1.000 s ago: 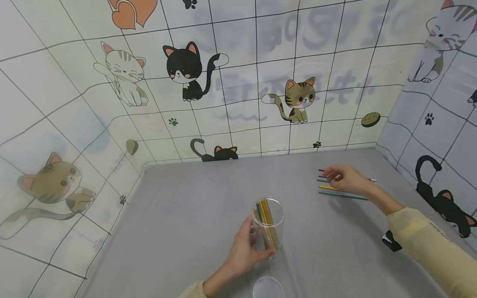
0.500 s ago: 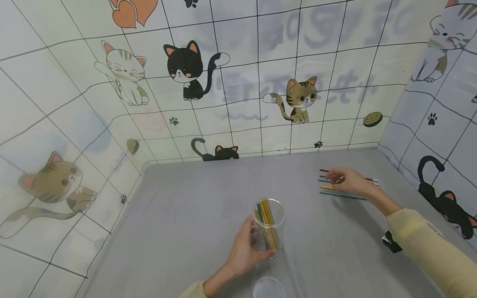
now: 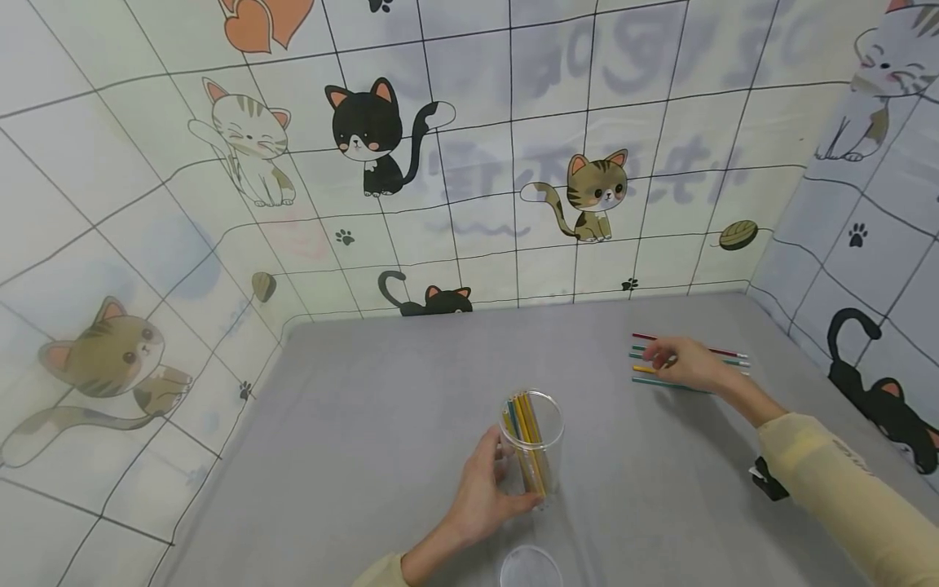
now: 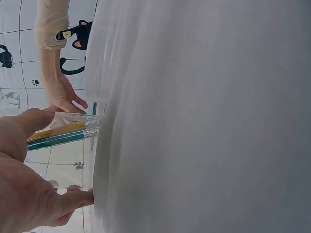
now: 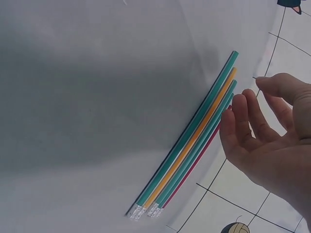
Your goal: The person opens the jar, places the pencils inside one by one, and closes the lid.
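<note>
Cat-print backdrop (image 3: pixel 484 122), clear disc (image 3: pixel 531 568) near cup (image 3: pixel 553 461), loose pencils (image 5: pixel 191 138)

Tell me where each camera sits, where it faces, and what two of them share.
Head: worn on the head, facing forward and down over the table; left hand, right hand and sleeves show.
Left wrist: on that wrist, facing the clear cup; the left hand grips it, the right hand appears beyond.
Right wrist: on that wrist, facing loose pencils; the right hand shows.
Head and right wrist share the loose pencils and right hand.
</note>
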The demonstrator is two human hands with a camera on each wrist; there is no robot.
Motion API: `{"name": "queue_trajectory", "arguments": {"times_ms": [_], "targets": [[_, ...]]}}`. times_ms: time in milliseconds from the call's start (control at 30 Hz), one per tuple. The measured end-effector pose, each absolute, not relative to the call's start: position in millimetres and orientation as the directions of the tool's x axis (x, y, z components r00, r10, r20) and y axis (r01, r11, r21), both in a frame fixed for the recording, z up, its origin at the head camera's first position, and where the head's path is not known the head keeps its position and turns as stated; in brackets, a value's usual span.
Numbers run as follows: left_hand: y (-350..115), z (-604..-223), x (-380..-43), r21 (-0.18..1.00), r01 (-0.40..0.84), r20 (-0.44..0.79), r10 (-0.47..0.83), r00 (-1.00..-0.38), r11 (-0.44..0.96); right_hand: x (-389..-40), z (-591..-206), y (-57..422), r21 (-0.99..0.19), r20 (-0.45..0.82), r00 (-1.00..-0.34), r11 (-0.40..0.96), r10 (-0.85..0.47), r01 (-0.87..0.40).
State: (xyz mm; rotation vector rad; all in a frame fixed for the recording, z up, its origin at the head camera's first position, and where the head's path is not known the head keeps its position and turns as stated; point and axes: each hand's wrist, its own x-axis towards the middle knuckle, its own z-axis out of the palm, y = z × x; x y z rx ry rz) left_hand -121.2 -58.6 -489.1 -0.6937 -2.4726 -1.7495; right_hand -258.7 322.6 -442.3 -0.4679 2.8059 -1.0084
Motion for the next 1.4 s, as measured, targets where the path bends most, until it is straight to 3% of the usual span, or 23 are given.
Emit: {"name": "queue_trajectory", "arguments": {"times_ms": [533, 833, 1400], "targets": [[-58.0, -490.6, -122.7, 0.873, 0.402, 0.301, 0.344, -0.889, 0.275, -261.6, -454.9, 323.5, -0.623, -0.003, -0.943, 0.738, -0.333, -0.259], [-58.0, -491.0, -122.6, 0.873, 0.405, 0.304, 0.347, -0.887, 0.271, -265.1, -456.8, 320.7, -0.605, -0.077, -0.946, 0.769, -0.316, -0.207], [-57.0, -491.3, -122.1, 0.873, 0.405, 0.305, 0.342, -0.889, 0.274, -268.1, -465.4, 318.3, -0.526, -0.058, -0.942, 0.812, -0.331, -0.253]]}}
